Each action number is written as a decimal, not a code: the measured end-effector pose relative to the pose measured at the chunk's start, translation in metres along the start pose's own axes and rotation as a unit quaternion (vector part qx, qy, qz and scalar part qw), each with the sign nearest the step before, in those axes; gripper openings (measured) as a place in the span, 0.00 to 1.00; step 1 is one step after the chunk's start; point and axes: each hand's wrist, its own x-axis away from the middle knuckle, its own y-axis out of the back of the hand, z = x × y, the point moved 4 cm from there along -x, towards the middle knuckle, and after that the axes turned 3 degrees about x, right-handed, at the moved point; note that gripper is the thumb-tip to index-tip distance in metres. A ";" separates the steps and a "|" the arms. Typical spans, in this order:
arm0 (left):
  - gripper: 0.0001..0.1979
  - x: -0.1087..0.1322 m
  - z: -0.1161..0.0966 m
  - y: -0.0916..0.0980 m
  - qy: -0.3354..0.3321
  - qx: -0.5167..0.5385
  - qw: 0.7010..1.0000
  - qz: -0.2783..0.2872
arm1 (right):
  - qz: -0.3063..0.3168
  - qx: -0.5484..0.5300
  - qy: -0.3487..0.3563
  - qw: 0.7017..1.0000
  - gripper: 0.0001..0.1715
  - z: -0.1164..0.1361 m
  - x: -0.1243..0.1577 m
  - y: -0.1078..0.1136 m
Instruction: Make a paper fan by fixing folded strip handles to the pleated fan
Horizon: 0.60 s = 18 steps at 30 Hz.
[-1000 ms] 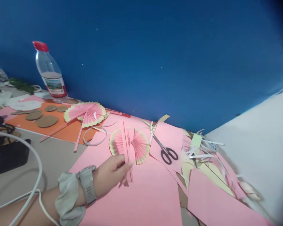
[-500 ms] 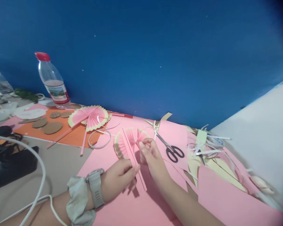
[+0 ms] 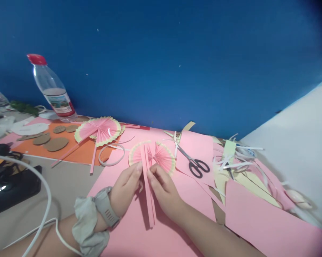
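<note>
A pleated pink paper fan with a yellow rim (image 3: 161,157) is spread open above a sheet of pink paper (image 3: 177,214). Its two long pink stick handles (image 3: 148,194) hang down side by side. My left hand (image 3: 126,187), with a grey watch and a scrunchie on the wrist, pinches the handles from the left. From the right, my right hand (image 3: 163,189) pinches the same handles, fingertips almost meeting the left ones. A second, finished fan (image 3: 99,130) lies behind on orange paper (image 3: 77,151).
Black scissors (image 3: 194,166) lie to the right of the fan, beside a heap of paper strips (image 3: 235,164). A water bottle (image 3: 51,89) stands at the blue wall. Cardboard discs (image 3: 55,142), a white paper ring (image 3: 111,155), a white cable (image 3: 43,192) and a black device (image 3: 13,185) lie left.
My right hand came in and then moved down from the fan's pleats to the handles. The fan went from half folded to spread open, and the handles now hang together between both hands.
</note>
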 end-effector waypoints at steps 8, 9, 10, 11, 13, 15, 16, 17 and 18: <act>0.20 0.008 -0.006 -0.004 -0.033 -0.063 0.996 0.045 | 0.009 0.021 0.033 0.999 0.17 0.002 0.003 0.001; 0.20 0.008 -0.007 -0.004 -0.037 -0.075 0.995 0.048 | 0.006 0.031 0.036 0.999 0.17 0.002 0.002 0.002; 0.19 0.009 -0.007 -0.004 -0.038 -0.086 0.994 0.049 | 0.004 0.041 0.038 0.998 0.17 0.002 0.002 0.002; 0.19 0.009 -0.007 -0.004 -0.037 -0.094 0.994 0.049 | 0.003 0.049 0.040 0.998 0.17 0.002 0.001 0.002; 0.19 0.009 -0.007 -0.004 -0.029 -0.101 0.993 0.047 | 0.005 0.065 0.046 0.997 0.17 0.003 0.001 0.003; 0.19 0.008 -0.007 -0.004 -0.022 -0.101 0.993 0.047 | 0.009 0.077 0.055 0.995 0.16 0.005 0.001 0.003; 0.19 0.008 -0.007 -0.004 -0.020 -0.101 0.994 0.048 | 0.010 0.084 0.060 0.995 0.16 0.006 0.002 0.003; 0.19 0.008 -0.008 -0.004 -0.020 -0.102 0.993 0.048 | 0.011 0.091 0.065 0.994 0.16 0.007 0.002 0.003; 0.19 0.008 -0.008 -0.004 -0.020 -0.103 0.993 0.047 | 0.012 0.097 0.071 0.993 0.16 0.008 0.003 0.003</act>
